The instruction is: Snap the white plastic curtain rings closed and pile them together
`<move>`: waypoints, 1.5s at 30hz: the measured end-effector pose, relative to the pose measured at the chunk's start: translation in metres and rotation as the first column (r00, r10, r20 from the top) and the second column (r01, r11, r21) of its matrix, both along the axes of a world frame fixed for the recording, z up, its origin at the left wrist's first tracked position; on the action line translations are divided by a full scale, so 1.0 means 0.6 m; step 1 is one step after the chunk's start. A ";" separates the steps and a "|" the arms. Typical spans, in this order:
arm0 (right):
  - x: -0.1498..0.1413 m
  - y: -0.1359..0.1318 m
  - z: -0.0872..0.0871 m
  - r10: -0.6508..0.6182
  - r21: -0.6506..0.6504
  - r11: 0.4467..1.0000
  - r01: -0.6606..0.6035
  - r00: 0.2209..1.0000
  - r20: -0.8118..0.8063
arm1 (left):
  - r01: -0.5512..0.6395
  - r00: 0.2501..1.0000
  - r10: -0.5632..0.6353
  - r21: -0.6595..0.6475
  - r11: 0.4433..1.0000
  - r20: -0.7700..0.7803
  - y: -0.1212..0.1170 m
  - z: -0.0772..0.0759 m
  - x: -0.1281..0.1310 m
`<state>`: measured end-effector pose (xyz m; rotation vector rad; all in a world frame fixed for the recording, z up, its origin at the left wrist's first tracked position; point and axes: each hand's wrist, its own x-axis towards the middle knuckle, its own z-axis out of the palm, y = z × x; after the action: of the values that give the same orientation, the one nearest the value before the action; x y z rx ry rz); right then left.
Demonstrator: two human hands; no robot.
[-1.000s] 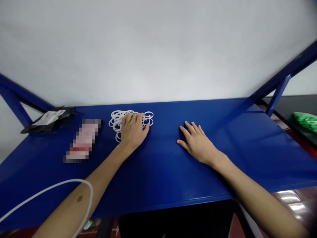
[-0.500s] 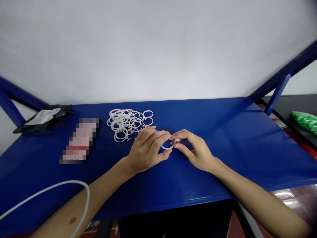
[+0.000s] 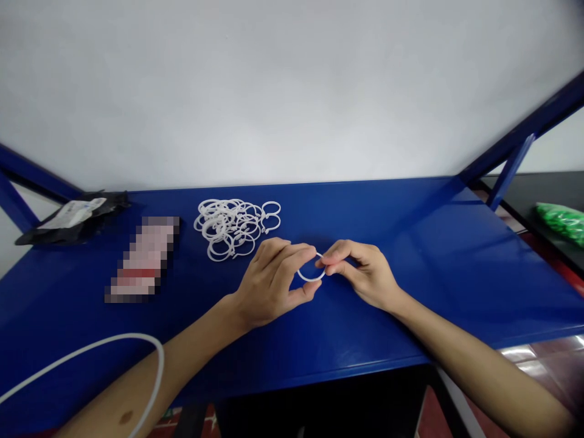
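A thin white plastic ring is held between my two hands above the blue table. My left hand grips its left side, fingers over the top and thumb at the lower edge. On the ring's right side, my right hand pinches it between thumb and index finger, and the fingertips hide that part. Beyond my left hand lies a tangled pile of white rings, several of them with small clasps. Two joined rings sit at the pile's right edge.
A blurred-out pinkish item lies on the blue table at left. Behind it rests a black plastic package with a white label. A white cable loops over my left forearm. Green bagged material is at far right.
My right thumb and index finger have closed together at the ring's right side, where they were apart around its clasp. The ring's opening now shows more fully. My left hand keeps its grip.
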<state>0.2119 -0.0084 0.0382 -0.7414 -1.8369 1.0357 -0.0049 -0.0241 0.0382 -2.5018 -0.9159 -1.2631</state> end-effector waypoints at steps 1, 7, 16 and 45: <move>0.001 0.000 0.002 0.000 0.001 1.000 0.000 1.000 0.003 | 0.000 1.000 0.000 -0.015 1.000 0.004 -0.001 -0.001 0.001; 0.002 0.001 0.008 0.007 0.039 0.999 -0.008 0.999 0.032 | 0.029 1.000 -0.029 0.002 1.000 -0.003 -0.002 -0.002 0.001; -0.001 0.007 -0.009 0.002 0.014 1.000 -0.003 0.999 0.043 | 0.023 0.998 -0.018 0.078 0.997 -0.058 0.013 -0.015 -0.006; 0.035 0.057 -0.011 -0.449 0.271 0.893 0.359 0.730 0.515 | -0.373 0.900 0.345 -0.060 0.926 -0.267 0.051 -0.037 -0.025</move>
<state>0.2331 0.0256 0.0317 -1.3986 -2.0730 0.3872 -0.0200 0.0062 0.0163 -2.3483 -1.3328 -0.7773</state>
